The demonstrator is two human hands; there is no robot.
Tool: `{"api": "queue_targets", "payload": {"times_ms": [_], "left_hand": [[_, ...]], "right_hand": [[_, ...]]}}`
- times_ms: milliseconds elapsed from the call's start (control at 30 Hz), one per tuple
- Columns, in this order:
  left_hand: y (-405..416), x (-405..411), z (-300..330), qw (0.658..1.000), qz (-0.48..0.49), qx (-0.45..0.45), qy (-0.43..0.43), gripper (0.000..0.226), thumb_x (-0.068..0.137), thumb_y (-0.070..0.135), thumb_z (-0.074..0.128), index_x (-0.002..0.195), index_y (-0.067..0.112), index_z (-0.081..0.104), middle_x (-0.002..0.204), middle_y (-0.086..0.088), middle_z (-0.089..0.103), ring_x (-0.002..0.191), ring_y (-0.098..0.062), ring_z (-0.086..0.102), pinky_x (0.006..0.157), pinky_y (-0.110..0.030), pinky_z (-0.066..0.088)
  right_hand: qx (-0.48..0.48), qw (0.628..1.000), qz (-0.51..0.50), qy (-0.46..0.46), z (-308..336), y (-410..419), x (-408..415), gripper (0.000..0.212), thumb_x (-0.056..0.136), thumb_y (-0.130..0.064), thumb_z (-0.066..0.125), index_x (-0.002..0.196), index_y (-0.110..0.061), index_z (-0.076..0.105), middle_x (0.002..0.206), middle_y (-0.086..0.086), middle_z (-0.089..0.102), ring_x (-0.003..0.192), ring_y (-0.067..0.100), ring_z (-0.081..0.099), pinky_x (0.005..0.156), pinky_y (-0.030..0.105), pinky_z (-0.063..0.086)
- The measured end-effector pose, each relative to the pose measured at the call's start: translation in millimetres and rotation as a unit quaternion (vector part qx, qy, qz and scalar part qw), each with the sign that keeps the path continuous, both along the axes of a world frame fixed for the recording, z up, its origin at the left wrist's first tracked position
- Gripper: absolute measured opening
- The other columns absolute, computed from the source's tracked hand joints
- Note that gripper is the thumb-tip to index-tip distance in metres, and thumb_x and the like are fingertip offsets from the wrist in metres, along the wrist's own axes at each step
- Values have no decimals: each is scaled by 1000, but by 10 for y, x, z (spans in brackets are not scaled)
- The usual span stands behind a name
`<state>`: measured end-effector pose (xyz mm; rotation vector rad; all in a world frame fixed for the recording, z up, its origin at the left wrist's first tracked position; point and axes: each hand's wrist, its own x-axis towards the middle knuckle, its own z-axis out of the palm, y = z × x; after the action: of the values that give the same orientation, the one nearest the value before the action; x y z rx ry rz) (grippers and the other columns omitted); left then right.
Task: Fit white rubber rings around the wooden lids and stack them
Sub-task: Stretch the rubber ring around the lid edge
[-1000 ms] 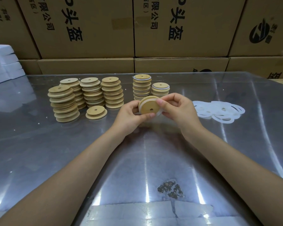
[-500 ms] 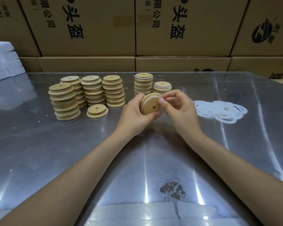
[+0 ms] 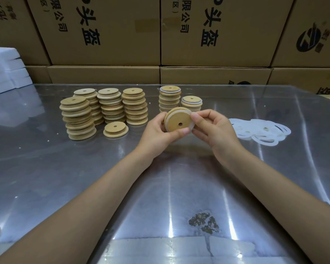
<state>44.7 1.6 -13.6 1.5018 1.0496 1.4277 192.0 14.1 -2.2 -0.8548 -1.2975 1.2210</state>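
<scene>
Holding now: wooden lid [image 3: 177, 121] up off the table [image 3: 46, 168], gripped at its left edge by the left hand [image 3: 156, 130], thumb under the bottom rim.
Pinching now: white rubber ring [image 3: 194, 124] at the lid's right edge, between thumb and fingers of the right hand [image 3: 213, 128].
Ring on lid: seen as a white band along the top and right side of the lid; looked mostly on, right side not yet snug.
Lid feel: likely light, hard and stiff; smooth wood, could slip; best held by the rim, not the flat face.
Ring feel: likely soft, thin and stretchy; could twist or pop off; best pinched at one spot and pushed round the edge.
Done piles: two short stacks with white rings [image 3: 170, 98], just behind the hands.
Waiting piles: bare lid stacks [image 3: 107, 106] to the left, one low pile [image 3: 115, 129] in front.
Spare rings: loose white heap [image 3: 259, 131] on the right, lying flat and tangled.
Hidden: back of the lid and the ring's left part, covered by fingers; could not tell if the ring sat in a groove.
Hard to count: spare rings, too see-through and piled.
</scene>
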Motion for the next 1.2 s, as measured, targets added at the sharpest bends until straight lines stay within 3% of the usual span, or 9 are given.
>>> {"api": "queue_targets", "payload": {"times_ms": [167,300,400,533,633,767,933,1100,1200], "left_hand": [[-1,22,2,997,3,-54,-58,35,77,4,74,108,14,59,93,-2,64,87,-13,60,71,-23,51],[34,-26,4,993,57,38,94,35,71,14,82,99,19,61,86,6,65,79,-7,59,73,-26,50],[42,-31,-23,976,70,71,195,36,73,23,82,103,25,63,91,6,69,85,-12,65,81,-35,54],[34,-29,-12,985,57,59,151,26,78,16,77,102,12,67,92,-4,73,85,-13,68,82,-37,55],[45,-62,6,990,47,40,123,21,78,6,75,97,6,66,85,-2,69,73,-3,64,72,-23,54],[51,-78,6,996,25,19,88,19,78,2,73,95,6,64,84,0,68,70,3,63,67,-13,50],[32,-88,-6,999,-2,-8,52,20,81,3,70,100,5,63,85,-1,68,71,2,64,60,-13,49],[22,-64,-25,999,-5,-53,2,15,84,7,68,98,9,62,85,-4,68,72,-7,64,63,-17,53],[30,-33,-39,999,-1,-53,10,13,83,9,69,88,14,58,85,-6,68,78,-16,65,69,-29,57]], "right_hand": [[108,986,-63,-109,-34,-15,-20,16,85,-20,69,75,-20,56,73,-4,67,69,4,61,63,23,50],[125,978,-98,-134,-94,2,-29,16,89,-18,65,77,-22,55,79,7,68,74,13,62,70,38,52],[151,966,-126,-165,-98,32,3,18,89,-17,64,77,-28,56,77,-1,69,70,7,61,71,35,50],[213,941,-149,-216,-80,21,23,18,85,-13,68,76,-26,60,78,-10,69,79,6,67,76,34,54],[213,953,-118,-181,-71,26,9,17,83,-7,69,74,-21,63,78,-7,70,79,7,68,78,30,54],[106,990,-58,-79,-51,46,20,17,85,-5,67,75,-18,64,79,-5,71,74,0,65,68,14,49],[15,999,-2,-50,-66,84,69,9,87,-13,66,80,-18,66,81,-6,73,84,8,65,80,22,52],[147,977,-79,-135,-45,86,59,13,82,-16,72,75,-23,63,77,-7,70,73,3,64,67,18,49],[205,951,-131,-191,-77,78,50,17,82,-21,73,73,-28,60,77,-11,68,77,4,65,72,26,53]]}}
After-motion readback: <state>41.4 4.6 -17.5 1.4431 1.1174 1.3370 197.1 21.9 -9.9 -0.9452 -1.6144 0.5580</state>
